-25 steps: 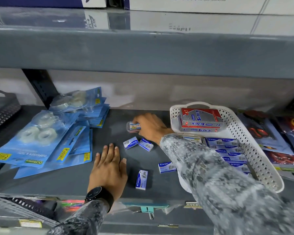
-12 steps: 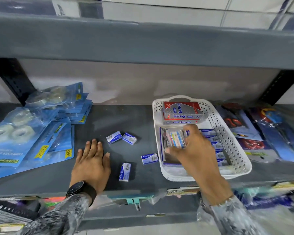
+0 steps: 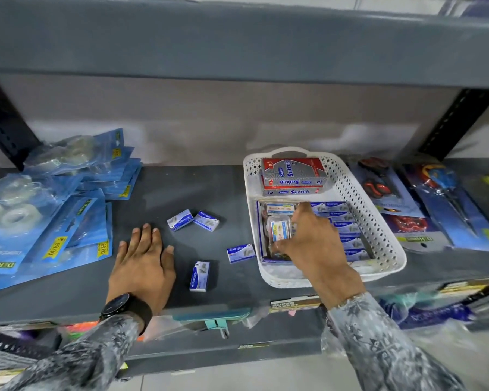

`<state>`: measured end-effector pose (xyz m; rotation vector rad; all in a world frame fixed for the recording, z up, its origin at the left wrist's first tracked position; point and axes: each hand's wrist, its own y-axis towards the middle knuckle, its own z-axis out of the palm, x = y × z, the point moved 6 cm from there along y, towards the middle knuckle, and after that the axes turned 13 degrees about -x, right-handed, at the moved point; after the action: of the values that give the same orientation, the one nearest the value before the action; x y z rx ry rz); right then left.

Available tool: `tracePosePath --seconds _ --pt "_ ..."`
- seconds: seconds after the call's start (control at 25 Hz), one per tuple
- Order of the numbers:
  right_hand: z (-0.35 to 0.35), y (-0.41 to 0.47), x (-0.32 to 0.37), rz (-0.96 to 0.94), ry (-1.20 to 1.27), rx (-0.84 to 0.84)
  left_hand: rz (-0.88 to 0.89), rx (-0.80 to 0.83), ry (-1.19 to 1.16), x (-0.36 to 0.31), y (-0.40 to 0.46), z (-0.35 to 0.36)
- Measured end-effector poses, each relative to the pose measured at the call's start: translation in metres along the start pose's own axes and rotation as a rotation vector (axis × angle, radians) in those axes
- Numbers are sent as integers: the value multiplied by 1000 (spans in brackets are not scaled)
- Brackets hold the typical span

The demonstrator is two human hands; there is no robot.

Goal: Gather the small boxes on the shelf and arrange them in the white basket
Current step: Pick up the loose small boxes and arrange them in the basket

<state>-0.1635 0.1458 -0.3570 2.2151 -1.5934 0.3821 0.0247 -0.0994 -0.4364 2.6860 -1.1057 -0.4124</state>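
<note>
Head view: my right hand is pinching a clear little box over the white basket — it may be slipping sideways; left fingers are lying spread, flat.

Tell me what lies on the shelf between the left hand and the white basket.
In the head view, two small blue boxes: one standing on end beside the left hand, one lying close to the white basket's left wall.

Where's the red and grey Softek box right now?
In the head view, the Softek box sits at the far end of the white basket, right of centre, beyond the right hand.
</note>
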Motion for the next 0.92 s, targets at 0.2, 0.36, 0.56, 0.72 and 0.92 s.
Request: tracePosePath --seconds 0.2,0.36,0.56,0.72,0.92 --pt "-28 -15 38 -224 30 -194 -11 -16 -20 0 0 -1" --pt "-15 -56 104 -631 165 -103 -16 -29 -27 0 0 -2" --pt "46 -98 121 -981 23 244 -18 -8 -33 0 0 -1" --pt "57 -97 112 -995 48 285 -10 -11 -33 0 0 -1" --pt "55 -96 102 -948 9 200 -3 -18 -26 0 0 -2"
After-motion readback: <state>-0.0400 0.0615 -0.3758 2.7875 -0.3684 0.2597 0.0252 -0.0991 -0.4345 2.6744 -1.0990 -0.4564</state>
